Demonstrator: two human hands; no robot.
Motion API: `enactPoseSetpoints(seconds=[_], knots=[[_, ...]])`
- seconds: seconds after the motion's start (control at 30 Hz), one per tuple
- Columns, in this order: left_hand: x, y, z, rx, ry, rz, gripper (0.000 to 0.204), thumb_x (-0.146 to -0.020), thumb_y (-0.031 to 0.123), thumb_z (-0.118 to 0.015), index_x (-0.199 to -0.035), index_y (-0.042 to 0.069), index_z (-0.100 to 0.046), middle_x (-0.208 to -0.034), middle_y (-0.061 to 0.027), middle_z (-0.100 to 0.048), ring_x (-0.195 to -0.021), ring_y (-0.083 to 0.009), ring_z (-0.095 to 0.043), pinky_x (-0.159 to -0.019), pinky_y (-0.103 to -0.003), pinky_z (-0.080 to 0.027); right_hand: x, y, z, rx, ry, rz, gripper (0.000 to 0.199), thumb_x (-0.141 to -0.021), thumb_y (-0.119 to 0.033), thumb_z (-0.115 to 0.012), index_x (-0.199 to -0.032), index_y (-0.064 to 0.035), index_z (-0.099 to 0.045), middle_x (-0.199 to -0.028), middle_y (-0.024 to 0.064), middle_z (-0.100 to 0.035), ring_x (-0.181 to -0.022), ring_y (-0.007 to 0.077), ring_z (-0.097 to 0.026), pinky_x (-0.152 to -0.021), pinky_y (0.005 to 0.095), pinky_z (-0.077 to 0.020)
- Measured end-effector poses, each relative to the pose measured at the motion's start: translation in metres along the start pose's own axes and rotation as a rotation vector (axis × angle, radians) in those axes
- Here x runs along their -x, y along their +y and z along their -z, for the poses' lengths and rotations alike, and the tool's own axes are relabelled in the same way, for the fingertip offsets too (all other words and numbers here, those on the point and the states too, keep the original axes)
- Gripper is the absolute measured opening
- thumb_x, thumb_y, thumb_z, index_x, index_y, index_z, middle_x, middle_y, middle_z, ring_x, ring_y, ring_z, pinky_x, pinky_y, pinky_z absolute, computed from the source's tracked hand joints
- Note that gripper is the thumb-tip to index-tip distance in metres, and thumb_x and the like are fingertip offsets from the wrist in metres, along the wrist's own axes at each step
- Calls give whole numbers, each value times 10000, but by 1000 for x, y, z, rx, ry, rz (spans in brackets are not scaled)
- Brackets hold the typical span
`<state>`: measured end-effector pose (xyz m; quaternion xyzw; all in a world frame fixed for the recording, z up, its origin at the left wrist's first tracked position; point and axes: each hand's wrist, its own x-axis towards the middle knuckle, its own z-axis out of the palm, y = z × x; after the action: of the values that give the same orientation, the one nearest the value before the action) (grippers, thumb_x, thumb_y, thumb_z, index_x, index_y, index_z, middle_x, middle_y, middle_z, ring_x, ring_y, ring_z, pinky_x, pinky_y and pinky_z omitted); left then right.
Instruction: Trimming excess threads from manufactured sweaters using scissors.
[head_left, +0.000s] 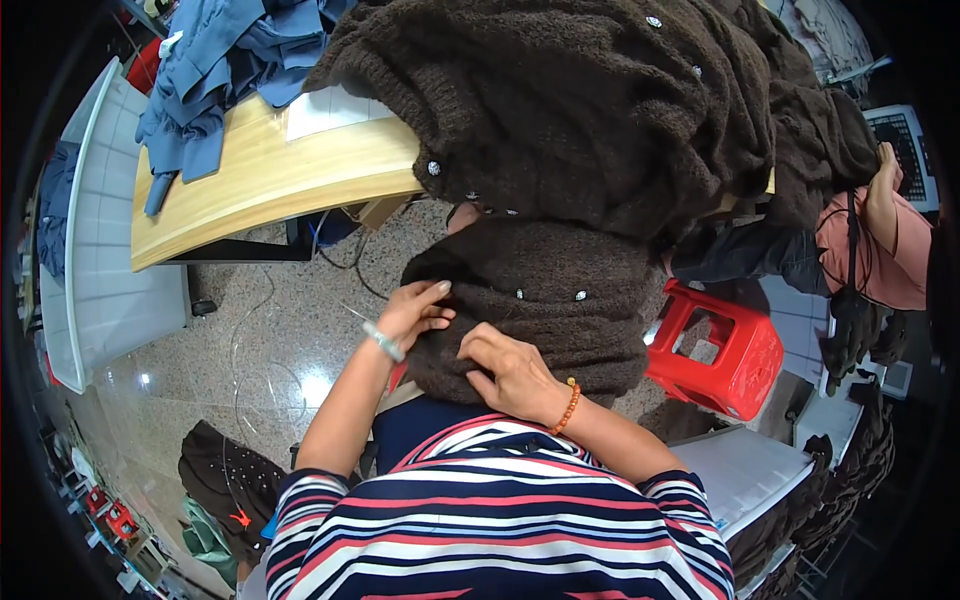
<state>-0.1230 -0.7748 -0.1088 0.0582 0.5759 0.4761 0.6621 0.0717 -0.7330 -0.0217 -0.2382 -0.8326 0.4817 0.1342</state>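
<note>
A dark brown knit garment (590,255) with shiny round buttons lies bunched over my lap. At its left edge, beside a dark fold, my left hand (408,312) has bent fingers closed on the knit. A pale bangle circles that wrist. My right hand (515,372) rests on the near part of the same garment, fingers curled down and gathering the fabric. Its fingertips are partly hidden, and an orange bead bracelet (568,408) sits at the wrist. More brown knitwear (570,110) with shiny buttons is heaped on the table just beyond.
The wooden table (270,185) holds blue garments (235,60) at far left. A white bin (110,240) stands left of it. To my right are a red plastic stool (740,355) and a person in a pink top (890,260). Cables lie on the speckled floor (230,330).
</note>
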Motion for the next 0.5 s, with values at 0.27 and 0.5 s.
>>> enactPoseSetpoints(seconds=[0.27, 0.5], knots=[[-78, -43, 10, -89, 207, -82, 372, -833, 125, -737, -1168, 5, -630, -1042, -45, -664, -873, -145, -618, -724, -306, -514, 1, -4, -3, 10, -104, 59, 244, -742, 14, -656, -972, 7, -575, -945, 123, -552, -848, 307, -612, -726, 372, -526], [-10, 21, 5, 251, 10, -225, 112, -963, 178, -589, -928, 77, -553, -783, -15, -603, -587, -90, -562, -495, -219, -427, 2, 1, -4, -59, -61, 32, 267, -760, 20, -638, -1014, 7, -556, -974, 147, -532, -842, 329, -606, -708, 383, -528]])
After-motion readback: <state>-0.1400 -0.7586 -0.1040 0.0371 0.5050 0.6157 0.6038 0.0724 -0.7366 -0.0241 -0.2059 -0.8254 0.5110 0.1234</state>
